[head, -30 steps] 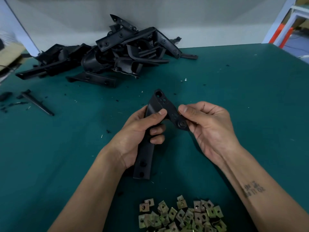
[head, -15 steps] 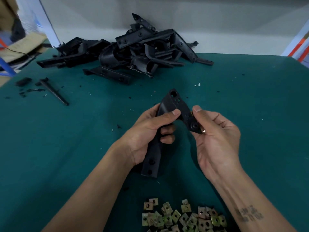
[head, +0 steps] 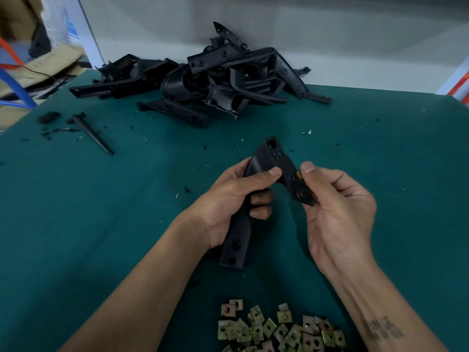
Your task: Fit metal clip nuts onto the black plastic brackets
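My left hand [head: 233,199] grips a black plastic bracket [head: 269,161] around its middle, thumb across the front, with the bracket's long leg hanging down toward me. My right hand [head: 337,212] holds the bracket's short angled arm from the right. Its thumb presses a small brass-coloured clip nut [head: 299,174] against the edge of that arm. Only a sliver of the nut shows beside the thumb. A loose heap of metal clip nuts [head: 276,329] lies on the table near the bottom edge, between my forearms.
A big pile of black plastic brackets [head: 208,80] lies at the back of the green table [head: 101,212], against the wall. A thin black strip [head: 92,133] and small black scraps lie at the left. Cardboard and a blue frame stand beyond the left edge.
My right thumb has slid up the bracket's short arm, and the clip nut now shows at the arm's edge. The camera has swung left, so the pile sits more central.
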`<state>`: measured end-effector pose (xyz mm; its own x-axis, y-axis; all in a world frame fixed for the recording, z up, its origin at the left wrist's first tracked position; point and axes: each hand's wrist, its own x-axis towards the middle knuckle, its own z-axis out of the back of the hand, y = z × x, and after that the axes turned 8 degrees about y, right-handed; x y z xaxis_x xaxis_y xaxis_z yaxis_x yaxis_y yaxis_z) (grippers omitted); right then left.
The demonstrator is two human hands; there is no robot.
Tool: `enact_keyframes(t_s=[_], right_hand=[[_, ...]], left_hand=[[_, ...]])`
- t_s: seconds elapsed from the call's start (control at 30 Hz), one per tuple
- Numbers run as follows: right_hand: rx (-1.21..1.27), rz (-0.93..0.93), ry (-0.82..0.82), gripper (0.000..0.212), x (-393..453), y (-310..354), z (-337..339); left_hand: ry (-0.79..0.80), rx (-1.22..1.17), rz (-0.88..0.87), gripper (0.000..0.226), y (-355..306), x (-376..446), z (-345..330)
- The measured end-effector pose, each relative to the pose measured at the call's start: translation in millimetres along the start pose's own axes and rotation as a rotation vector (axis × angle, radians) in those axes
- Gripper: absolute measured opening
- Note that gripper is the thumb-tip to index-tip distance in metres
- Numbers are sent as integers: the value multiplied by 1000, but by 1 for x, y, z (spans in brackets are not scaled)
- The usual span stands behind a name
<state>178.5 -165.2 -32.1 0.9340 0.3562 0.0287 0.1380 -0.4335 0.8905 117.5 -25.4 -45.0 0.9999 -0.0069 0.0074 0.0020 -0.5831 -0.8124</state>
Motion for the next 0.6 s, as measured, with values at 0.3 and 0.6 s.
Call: enact_keyframes(t_s=[0.3,0.6], right_hand=[[-41,75,51,20,-4,1,-1],[6,83,96,38,-11,-1,-8]], left_hand=[[24,43,-38,10,0,0,2],[-6,75,-62,17,4,1,3]])
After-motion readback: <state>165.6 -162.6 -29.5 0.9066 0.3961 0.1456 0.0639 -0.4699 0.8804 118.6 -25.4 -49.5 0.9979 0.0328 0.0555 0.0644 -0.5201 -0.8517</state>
